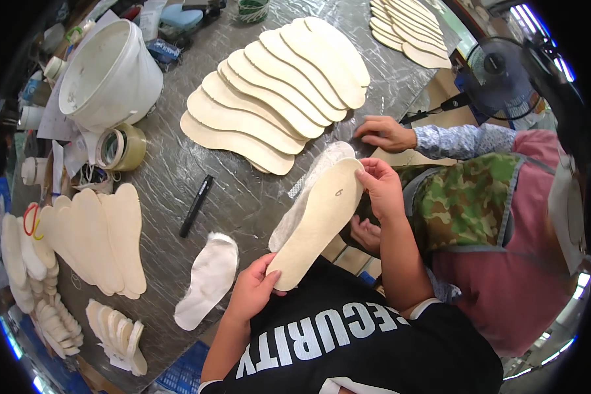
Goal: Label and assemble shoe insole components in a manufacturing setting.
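Between my two hands I hold a flat cream insole [318, 220], tilted lengthwise, with a small pen mark near its wide end. My left hand [256, 289] pinches the heel end, and my right hand [381, 187] pinches the rim of the wide end. Behind it shows part of a fluffy white insole [289, 223]; whether that one rests on the table or is held too, I cannot tell. Left of my hands, a separate white fleecy insole [207, 281] lies on the table, and a black marker pen [196, 206] lies beyond it.
A fanned stack of cream insoles [269, 85] covers the table's far middle. More insole piles [102, 243] lie at left, near a white bucket [108, 72] and a roll of tape [121, 148]. At right stands a co-worker in a camouflage apron [463, 203], one hand [387, 134] by the table; a fan [502, 79] is behind.
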### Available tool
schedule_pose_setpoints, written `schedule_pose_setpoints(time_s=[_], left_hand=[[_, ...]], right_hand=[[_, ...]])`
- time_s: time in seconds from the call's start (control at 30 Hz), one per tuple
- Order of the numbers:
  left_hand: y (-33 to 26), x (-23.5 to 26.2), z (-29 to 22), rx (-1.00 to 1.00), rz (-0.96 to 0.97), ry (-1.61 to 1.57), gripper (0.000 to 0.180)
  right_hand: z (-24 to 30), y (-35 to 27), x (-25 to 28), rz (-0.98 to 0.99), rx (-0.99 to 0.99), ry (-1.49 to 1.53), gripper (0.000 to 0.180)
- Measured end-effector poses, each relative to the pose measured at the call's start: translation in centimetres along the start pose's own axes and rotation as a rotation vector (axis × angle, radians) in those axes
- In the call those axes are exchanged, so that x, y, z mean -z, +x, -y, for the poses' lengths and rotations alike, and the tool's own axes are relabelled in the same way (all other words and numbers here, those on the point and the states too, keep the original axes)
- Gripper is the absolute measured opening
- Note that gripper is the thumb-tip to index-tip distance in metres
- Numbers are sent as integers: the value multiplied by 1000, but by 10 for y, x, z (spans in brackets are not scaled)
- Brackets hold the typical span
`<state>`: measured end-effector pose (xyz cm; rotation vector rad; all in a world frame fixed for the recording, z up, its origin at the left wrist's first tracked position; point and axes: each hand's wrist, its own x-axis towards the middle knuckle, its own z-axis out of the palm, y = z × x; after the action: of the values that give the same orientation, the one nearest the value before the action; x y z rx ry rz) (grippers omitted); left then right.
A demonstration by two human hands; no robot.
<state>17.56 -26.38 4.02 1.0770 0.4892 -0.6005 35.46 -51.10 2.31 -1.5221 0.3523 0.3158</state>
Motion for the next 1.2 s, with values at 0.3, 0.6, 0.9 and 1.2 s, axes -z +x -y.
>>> schedule_pose_setpoints(time_s=[0.3, 0.6, 0.9, 1.2], left_hand=[[12, -8, 5, -124, -271, 124, 28], [20, -21, 2, -85, -310, 146, 28], [18, -23, -6, -133, -332, 189, 29], [21, -23, -1, -143, -354, 186, 30]], right_hand=[[-6, 31, -1, -27, -41, -58, 15], [-19, 48, 3, -55, 24, -25, 13], [-21, 53, 7, -82, 20, -54, 14], [-19, 53, 3, -97, 28, -176, 15]])
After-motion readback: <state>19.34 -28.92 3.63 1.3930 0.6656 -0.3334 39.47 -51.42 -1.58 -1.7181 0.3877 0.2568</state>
